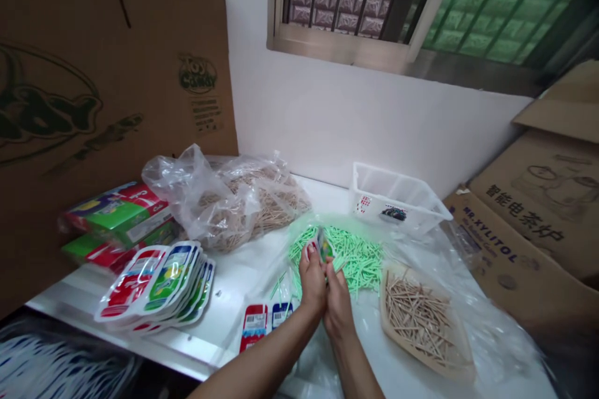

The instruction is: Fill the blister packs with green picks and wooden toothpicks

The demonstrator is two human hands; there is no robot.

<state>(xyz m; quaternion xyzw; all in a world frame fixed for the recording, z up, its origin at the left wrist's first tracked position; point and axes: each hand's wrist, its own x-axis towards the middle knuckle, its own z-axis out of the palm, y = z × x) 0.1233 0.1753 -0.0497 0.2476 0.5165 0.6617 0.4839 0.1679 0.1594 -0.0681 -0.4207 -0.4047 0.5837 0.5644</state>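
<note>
In the middle of the table, my left hand (312, 280) is closed round a small blister pack (326, 249) with a red and green label, its thumb lying on the front. My right hand (337, 302) is pressed against the left, fingers curled at the lower edge of the pack. What those fingers grip is hidden and blurred. Behind and beside both hands lies a heap of light green sticks (360, 255) on clear plastic. Another pack with red and blue labels (255, 319) lies flat by my left forearm.
On the left stand stacked packs (161, 280), printed boxes (124, 215) and a plastic bag of tan sticks (253, 199). Rightward are a tub of tan sticks (418, 312) and a white basket (397, 199). Large cartons (187, 31) flank the table; a wall rises behind.
</note>
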